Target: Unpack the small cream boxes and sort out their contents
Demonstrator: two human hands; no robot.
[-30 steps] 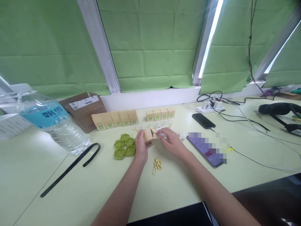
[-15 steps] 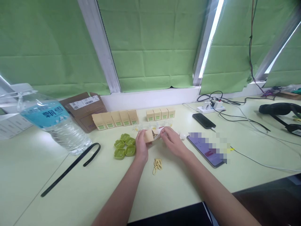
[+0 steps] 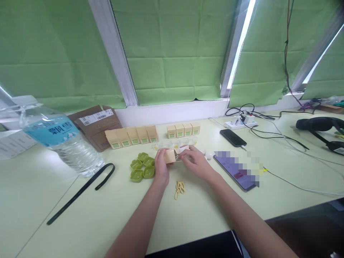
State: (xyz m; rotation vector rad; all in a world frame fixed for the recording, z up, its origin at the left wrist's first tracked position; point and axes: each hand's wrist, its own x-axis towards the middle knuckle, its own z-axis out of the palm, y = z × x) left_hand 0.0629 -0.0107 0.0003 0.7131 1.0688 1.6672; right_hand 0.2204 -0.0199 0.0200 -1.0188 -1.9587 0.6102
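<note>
My left hand (image 3: 161, 166) is closed around a small kraft cardboard box (image 3: 169, 156), tipped on its side with its opening toward the right. At that opening, the fingers of my right hand (image 3: 195, 160) are pinched together; a white piece (image 3: 184, 148) that looks like paper or a flap shows beside them. What exactly the right fingertips grip is hidden. Several green flower-shaped cups (image 3: 148, 172) sit left of my left hand. Below the hands lies a small bunch of yellow loops (image 3: 179, 189). Small clear containers (image 3: 176, 144) with yellow bits stand just behind the box.
Kraft boxes stand in a left row (image 3: 133, 136) and a right row (image 3: 183, 130). A large water bottle (image 3: 64, 136), a black strap (image 3: 80, 191) and a brown carton (image 3: 99, 129) are at left. Two phones, one large (image 3: 233, 172) and one black (image 3: 233, 138), lie right, near a power strip (image 3: 240, 122).
My right hand has shifted slightly left, its fingertips now closer to the box opening. The left hand keeps hold of the box, which has barely turned.
</note>
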